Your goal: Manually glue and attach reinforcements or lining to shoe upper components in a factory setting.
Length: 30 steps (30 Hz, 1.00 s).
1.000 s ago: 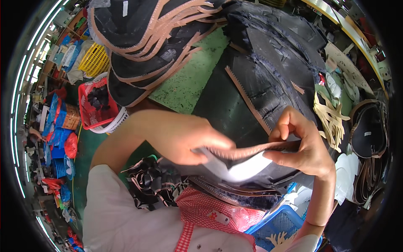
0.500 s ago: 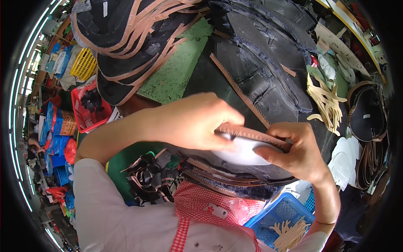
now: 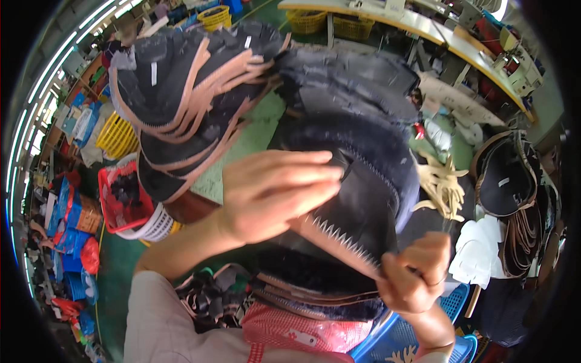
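In front of me a dark leather-like piece (image 3: 363,202) is spread out, with a brown edging strip (image 3: 345,245) sewn on in zigzag stitches and a fuzzy navy border (image 3: 387,154) on its far side. My right hand (image 3: 417,272), closed, grips the near right end of the strip. Over the piece's left part my left hand (image 3: 281,193) lies with its fingers stretched out; it is slightly blurred and its thumb is hidden. Beneath, near my body, are stacked pieces with brown edges (image 3: 315,293).
Black pieces with brown strips (image 3: 163,91) pile up at the far left; dark fuzzy pieces (image 3: 345,78) lie beyond. Cream strips (image 3: 445,184) and white cut pieces (image 3: 478,251) are at right. A red basket (image 3: 115,202) stands left, a blue basket (image 3: 387,345) at lower right.
The piece, earlier held folded with a white surface showing, now lies spread with its dark face up. My left hand has let its fingers straighten; my right hand moved lower. The view has tilted up.
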Tool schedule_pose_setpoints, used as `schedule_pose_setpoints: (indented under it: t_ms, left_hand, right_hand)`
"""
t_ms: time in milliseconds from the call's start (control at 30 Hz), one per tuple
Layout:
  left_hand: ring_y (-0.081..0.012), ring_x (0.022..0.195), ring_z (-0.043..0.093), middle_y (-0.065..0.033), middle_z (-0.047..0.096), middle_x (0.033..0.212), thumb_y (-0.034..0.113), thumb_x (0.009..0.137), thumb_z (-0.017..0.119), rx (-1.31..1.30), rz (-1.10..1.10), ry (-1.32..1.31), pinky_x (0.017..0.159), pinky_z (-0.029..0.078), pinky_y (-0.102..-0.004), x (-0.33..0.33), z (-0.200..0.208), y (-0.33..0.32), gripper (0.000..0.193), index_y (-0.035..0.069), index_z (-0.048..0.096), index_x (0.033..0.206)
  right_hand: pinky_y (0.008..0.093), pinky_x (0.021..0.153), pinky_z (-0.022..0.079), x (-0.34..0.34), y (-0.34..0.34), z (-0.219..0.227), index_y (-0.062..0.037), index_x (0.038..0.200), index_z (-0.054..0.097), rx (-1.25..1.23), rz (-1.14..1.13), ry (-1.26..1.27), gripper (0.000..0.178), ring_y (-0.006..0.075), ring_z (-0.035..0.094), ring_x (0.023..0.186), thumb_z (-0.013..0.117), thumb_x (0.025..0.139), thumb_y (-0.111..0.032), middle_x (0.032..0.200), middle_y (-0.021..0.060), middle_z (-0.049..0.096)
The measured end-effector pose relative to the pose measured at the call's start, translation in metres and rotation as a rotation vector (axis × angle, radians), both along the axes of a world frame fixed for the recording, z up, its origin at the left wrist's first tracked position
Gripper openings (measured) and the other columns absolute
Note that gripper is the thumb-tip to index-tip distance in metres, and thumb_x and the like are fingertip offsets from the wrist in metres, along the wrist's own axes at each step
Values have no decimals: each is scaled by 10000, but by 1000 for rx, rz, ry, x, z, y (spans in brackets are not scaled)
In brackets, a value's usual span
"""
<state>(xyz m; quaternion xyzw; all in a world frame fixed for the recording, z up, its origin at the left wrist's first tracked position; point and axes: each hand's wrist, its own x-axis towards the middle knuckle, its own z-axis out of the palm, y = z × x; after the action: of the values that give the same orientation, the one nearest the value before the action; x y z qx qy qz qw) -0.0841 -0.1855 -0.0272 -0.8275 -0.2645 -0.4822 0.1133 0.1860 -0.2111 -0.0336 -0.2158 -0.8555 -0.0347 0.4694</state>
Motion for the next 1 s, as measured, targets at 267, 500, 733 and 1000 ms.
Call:
schedule_pose_setpoints:
  t_ms: [267, 500, 733, 1000]
  left_hand:
    - [-348, 1066, 716, -78, 765, 1024, 186, 912, 700, 4, 1, 36, 968, 514, -511, 9, 12, -12, 177, 100, 552, 956]
    - [-260, 1075, 715, -64, 759, 1094, 230, 820, 746, -74, 50, 127, 857, 541, -373, 31, 16, -6, 224, 96, 763, 998]
    - [-304, 1002, 736, -59, 764, 1043, 148, 833, 753, 41, -153, 9, 823, 564, -403, 37, 23, -10, 171, 103, 681, 982]
    - [-300, 986, 743, -89, 752, 1019, 165, 820, 744, 7, -143, -56, 828, 574, -409, 40, 14, -8, 160, 74, 714, 949]
  right_hand:
    - [455, 894, 419, -8, 2, -6, -89, 1012, 721, -122, -190, 104, 433, 290, 621, 1005, 727, 591, -189, 1168, 83, 679]
    - [344, 815, 403, -1, 6, 3, -180, 925, 783, 40, -169, 105, 203, 164, 639, 913, 793, 725, -214, 1018, -45, 733]
    - [308, 857, 396, 6, -20, 10, -265, 1087, 759, -49, -70, 21, 344, 112, 576, 994, 765, 744, -234, 1145, -129, 666]
    - [300, 759, 380, -9, -10, -7, -245, 902, 769, 36, -54, 215, 236, 121, 567, 888, 829, 674, -244, 1015, -96, 699]
